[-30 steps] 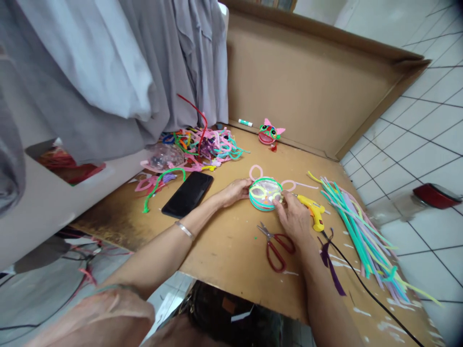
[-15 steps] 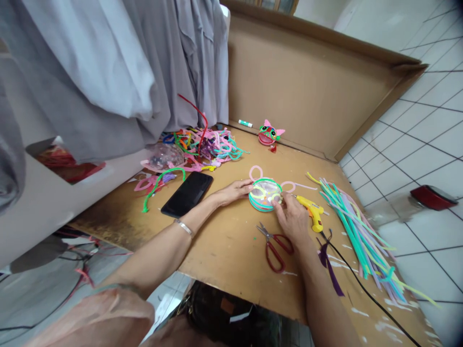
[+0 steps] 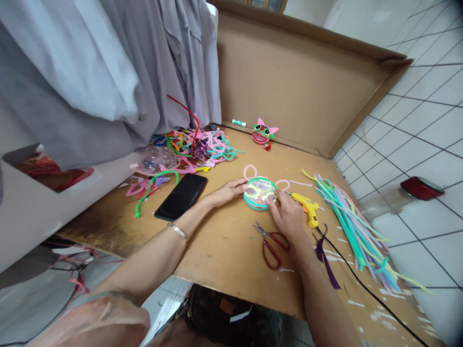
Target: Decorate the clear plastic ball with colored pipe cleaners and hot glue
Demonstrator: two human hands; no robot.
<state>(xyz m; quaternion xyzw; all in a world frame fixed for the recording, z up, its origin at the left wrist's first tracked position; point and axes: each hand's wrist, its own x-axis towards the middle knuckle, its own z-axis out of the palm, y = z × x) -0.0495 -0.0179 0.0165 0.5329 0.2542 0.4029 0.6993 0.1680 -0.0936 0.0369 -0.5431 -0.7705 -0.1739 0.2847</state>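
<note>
A round pipe-cleaner craft (image 3: 259, 193) lies on the table, with a green and turquoise rim, a pale centre and yellow loops on its face. Two pink loops stick out from its far side like ears. The fingers of my left hand (image 3: 229, 192) hold its left edge. At its right edge my right hand (image 3: 288, 214) has thumb and fingers closed together on the rim, near a yellow loop; the fingertips are partly hidden. A yellow glue gun (image 3: 307, 208) lies just right of that hand. Below the craft are red-handled scissors (image 3: 271, 243), blades apart.
Pipe cleaners (image 3: 350, 226) lie bundled at the right, and a tangled heap (image 3: 202, 144) sits at the back left. A black phone (image 3: 181, 195) is beside my left forearm. A finished animal head (image 3: 263, 132) and a glue stick (image 3: 239, 123) stand near the cardboard wall (image 3: 282, 77).
The whole view has shifted, so things sit slightly further left. Both hands stay on the craft, with only slight finger movement on the right.
</note>
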